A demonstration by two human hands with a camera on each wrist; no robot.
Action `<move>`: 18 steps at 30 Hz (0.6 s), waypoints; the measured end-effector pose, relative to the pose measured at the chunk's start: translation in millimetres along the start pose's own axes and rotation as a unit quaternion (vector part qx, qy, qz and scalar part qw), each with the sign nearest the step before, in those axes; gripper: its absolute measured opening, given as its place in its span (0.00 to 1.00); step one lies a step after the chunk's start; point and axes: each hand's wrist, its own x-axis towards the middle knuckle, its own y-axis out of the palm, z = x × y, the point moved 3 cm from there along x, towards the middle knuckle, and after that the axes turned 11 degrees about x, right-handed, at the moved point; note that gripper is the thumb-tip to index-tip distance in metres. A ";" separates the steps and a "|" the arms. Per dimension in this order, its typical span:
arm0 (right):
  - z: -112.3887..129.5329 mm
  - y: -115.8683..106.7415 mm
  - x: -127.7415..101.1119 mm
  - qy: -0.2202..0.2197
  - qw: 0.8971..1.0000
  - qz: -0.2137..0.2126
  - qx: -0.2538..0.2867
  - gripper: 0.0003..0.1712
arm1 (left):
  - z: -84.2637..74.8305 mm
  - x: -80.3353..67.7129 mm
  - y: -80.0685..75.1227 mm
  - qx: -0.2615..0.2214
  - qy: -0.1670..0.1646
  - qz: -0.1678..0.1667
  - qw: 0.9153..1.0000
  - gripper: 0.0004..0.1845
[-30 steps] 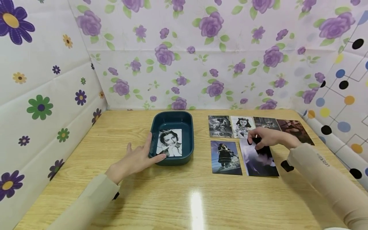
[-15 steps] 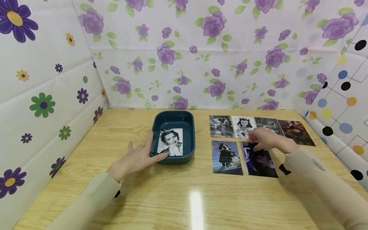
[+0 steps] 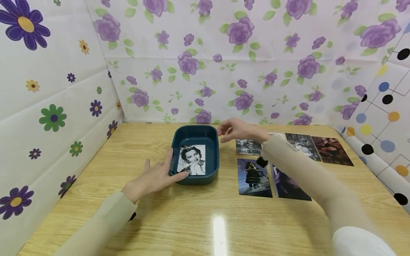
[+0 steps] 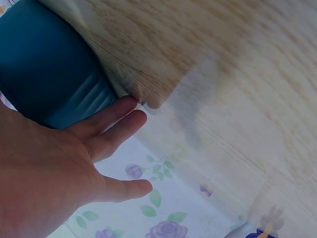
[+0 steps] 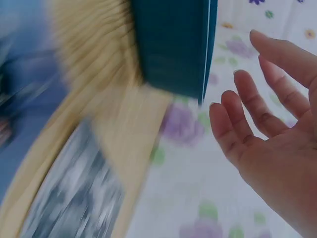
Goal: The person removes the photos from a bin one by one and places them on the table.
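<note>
Teal tray holds portrait photo; left hand flat against its near-left wall, right hand beside far-right corner, fingers apart, empty.

Wood table w/ teal tray, photos

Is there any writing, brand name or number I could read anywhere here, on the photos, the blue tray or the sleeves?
No readable text shows in any view.
Photos on the table: pictures only, no legible captions.
Portrait photo in the blue tray: no writing visible.
Sleeve of the right hand: no print can be made out; it is motion-blurred.
Left hand sleeve: plain.
</note>
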 end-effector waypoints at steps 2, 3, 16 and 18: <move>4.7 9.5 24.6 -0.011 1.000 0.012 -0.004 0.14 | 0.0 0.3 -0.1 0.002 0.000 0.001 1.000 0.62; 6.7 14.5 35.9 -0.018 1.000 0.019 -0.007 0.14 | 0.3 0.3 -0.1 0.004 0.001 0.001 1.000 0.62; -5.3 69.0 106.1 0.021 0.987 0.124 -0.099 0.11 | 1.8 0.2 0.6 0.003 0.000 0.001 1.000 0.62; -5.6 72.6 107.9 0.039 0.985 0.132 -0.107 0.12 | 2.4 -0.3 -0.1 0.002 0.001 0.001 1.000 0.62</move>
